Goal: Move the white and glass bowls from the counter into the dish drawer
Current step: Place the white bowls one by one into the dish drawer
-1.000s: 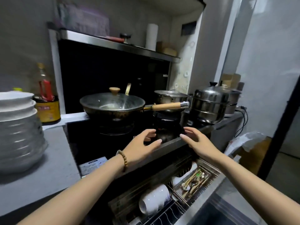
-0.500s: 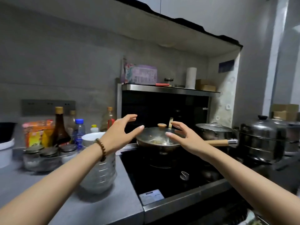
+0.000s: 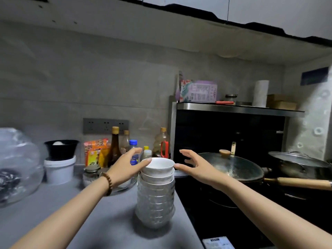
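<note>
One bowl stack (image 3: pixel 156 198) between left hand (image 3: pixel 125 168) and right hand (image 3: pixel 199 168), both spread wide

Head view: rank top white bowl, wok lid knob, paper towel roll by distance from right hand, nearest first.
1. Top white bowl: just left of the right hand, thumb tip at its rim.
2. Wok lid knob: right of the hand, farther back.
3. Paper towel roll: up on the hood shelf, far right.

Hands are off the wok (image 3: pixel 231 168) and now flank the bowl stack (image 3: pixel 156 198). Left hand (image 3: pixel 124 169) is left of the stack, thumb on the top white bowl (image 3: pixel 158 167) rim. Right hand (image 3: pixel 199 168) is right of the stack, thumb at the rim, fingers (image 3: pixel 186 152) spread.
</note>
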Action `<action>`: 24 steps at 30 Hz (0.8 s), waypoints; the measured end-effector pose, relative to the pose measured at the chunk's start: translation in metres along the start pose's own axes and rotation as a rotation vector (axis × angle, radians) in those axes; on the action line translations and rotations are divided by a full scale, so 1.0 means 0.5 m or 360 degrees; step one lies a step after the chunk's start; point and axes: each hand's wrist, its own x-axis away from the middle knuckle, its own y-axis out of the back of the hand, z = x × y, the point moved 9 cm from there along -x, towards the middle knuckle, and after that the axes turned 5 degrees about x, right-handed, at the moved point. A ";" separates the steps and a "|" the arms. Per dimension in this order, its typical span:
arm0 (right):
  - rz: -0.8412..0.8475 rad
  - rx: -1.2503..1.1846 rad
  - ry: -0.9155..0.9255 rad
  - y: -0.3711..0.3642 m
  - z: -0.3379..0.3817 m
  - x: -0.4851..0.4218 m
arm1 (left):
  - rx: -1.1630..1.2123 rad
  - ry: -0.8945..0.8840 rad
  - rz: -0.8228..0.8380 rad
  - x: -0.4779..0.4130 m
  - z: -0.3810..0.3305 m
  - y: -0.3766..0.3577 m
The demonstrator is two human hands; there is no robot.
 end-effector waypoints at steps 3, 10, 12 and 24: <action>0.0025 0.0033 0.0013 -0.032 -0.006 -0.027 | 0.0057 0.0137 0.0069 0.000 0.051 -0.010; 0.0041 0.0052 0.0173 -0.071 0.000 -0.058 | 0.0194 0.0299 0.0199 -0.011 0.120 -0.065; 0.0042 0.0070 0.0205 -0.076 0.004 -0.064 | 0.0265 0.0267 0.0204 -0.017 0.118 -0.073; -0.0092 -0.0057 0.0226 -0.080 0.005 -0.058 | 0.0440 0.0158 0.0136 -0.024 0.109 -0.088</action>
